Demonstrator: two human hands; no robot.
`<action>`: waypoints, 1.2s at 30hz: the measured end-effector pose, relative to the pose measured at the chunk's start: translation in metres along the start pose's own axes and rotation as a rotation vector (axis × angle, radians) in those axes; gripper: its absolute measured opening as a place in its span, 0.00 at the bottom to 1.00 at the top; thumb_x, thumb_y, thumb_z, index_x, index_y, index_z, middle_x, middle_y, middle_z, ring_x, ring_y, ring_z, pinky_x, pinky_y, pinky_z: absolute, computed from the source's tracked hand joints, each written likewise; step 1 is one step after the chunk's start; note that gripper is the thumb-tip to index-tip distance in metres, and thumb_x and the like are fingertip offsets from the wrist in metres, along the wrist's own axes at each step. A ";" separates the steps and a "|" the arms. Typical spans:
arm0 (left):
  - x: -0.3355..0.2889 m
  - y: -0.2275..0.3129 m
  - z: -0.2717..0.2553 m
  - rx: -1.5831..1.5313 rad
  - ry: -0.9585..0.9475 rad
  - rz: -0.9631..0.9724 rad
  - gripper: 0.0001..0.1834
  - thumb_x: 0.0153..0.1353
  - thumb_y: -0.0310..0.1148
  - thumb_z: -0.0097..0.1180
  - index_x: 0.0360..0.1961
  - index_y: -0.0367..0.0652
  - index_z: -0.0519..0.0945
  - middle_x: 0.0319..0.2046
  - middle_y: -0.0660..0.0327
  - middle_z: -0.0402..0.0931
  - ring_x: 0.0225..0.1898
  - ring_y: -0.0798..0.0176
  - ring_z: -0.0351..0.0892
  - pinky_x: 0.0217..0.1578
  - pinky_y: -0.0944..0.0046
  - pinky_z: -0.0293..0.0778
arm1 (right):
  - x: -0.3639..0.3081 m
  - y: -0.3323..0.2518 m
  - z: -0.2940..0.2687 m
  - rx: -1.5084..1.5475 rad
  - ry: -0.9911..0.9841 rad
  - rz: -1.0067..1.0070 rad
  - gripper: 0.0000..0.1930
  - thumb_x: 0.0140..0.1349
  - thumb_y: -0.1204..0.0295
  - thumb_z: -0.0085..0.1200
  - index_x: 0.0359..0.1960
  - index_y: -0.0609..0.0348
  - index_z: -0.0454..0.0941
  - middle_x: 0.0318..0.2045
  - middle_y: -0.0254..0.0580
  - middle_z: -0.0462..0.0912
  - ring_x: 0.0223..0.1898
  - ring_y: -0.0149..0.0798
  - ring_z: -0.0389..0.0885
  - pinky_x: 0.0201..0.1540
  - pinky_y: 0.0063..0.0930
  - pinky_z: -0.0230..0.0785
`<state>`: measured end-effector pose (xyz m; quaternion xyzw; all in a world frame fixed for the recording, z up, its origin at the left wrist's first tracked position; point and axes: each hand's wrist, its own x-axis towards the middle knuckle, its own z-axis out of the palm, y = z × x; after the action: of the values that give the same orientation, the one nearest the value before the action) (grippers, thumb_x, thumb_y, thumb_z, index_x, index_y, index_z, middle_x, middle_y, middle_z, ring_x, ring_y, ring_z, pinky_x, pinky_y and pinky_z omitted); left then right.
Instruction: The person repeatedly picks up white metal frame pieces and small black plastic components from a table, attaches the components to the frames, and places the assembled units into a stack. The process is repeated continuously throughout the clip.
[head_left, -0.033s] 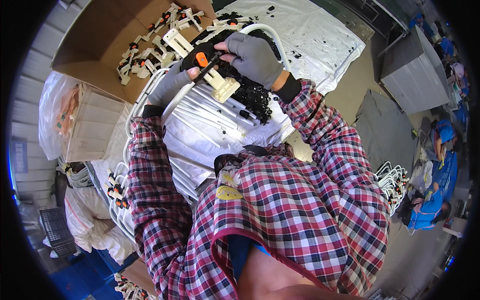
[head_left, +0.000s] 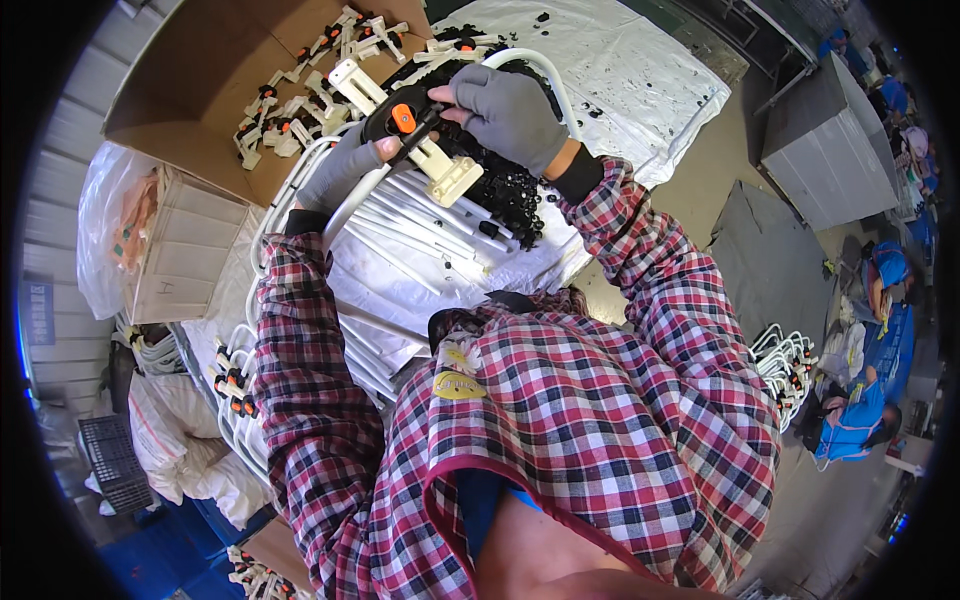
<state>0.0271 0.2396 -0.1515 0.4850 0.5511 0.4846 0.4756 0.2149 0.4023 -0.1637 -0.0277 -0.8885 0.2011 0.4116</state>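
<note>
A cream plastic bracket (head_left: 453, 178) with a black joint and an orange button (head_left: 403, 118) is between my hands, over the pile of parts. My left hand (head_left: 340, 172), in a grey fingerless glove, is closed round the joint's left side, its thumb on the black part. From the right, my right hand (head_left: 512, 115), gloved the same way, pinches the joint's black end with thumb and fingertips. A bent white tube (head_left: 545, 70) arches behind the right hand. Another white tube (head_left: 352, 205) runs below the left hand; whether either joins the bracket is hidden.
A cardboard box (head_left: 190, 90) at the far left holds several similar brackets (head_left: 290, 130). Small black parts (head_left: 515, 195) and straight white tubes (head_left: 400, 235) lie on a white sheet (head_left: 640, 90). Bent tubes stand at left, a grey cabinet (head_left: 825, 150) at right; people sit beyond.
</note>
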 end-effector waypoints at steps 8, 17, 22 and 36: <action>-0.011 -0.002 0.000 -0.182 -0.029 -0.077 0.49 0.52 0.47 0.67 0.70 0.34 0.60 0.63 0.54 0.69 0.63 0.59 0.68 0.68 0.62 0.58 | 0.000 0.024 0.018 -0.079 0.159 -0.392 0.16 0.55 0.63 0.66 0.45 0.49 0.86 0.43 0.31 0.86 0.44 0.39 0.82 0.50 0.35 0.72; -0.005 0.011 0.014 -0.059 -0.004 -0.046 0.39 0.52 0.37 0.67 0.65 0.37 0.68 0.54 0.57 0.75 0.56 0.63 0.74 0.61 0.64 0.65 | 0.040 0.039 -0.010 -0.082 -0.451 0.014 0.25 0.59 0.41 0.56 0.42 0.50 0.82 0.31 0.40 0.85 0.35 0.47 0.83 0.41 0.37 0.73; -0.021 0.009 0.009 0.058 0.077 -0.024 0.40 0.52 0.36 0.68 0.65 0.34 0.66 0.54 0.57 0.75 0.56 0.62 0.73 0.60 0.63 0.66 | 0.043 0.041 -0.007 -0.117 -0.467 0.004 0.25 0.58 0.43 0.58 0.42 0.51 0.83 0.33 0.40 0.85 0.38 0.45 0.83 0.42 0.36 0.73; -0.290 -0.043 0.168 -0.318 1.095 0.408 0.37 0.58 0.27 0.64 0.68 0.38 0.61 0.52 0.57 0.70 0.52 0.63 0.72 0.54 0.61 0.71 | -0.334 0.083 -0.038 0.036 0.057 1.132 0.26 0.67 0.49 0.54 0.26 0.64 0.83 0.21 0.34 0.78 0.23 0.32 0.71 0.28 0.33 0.63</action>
<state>0.2129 -0.0398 -0.1912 0.1837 0.5325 0.8217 0.0871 0.4541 0.4193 -0.4138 -0.4984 -0.7198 0.4046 0.2640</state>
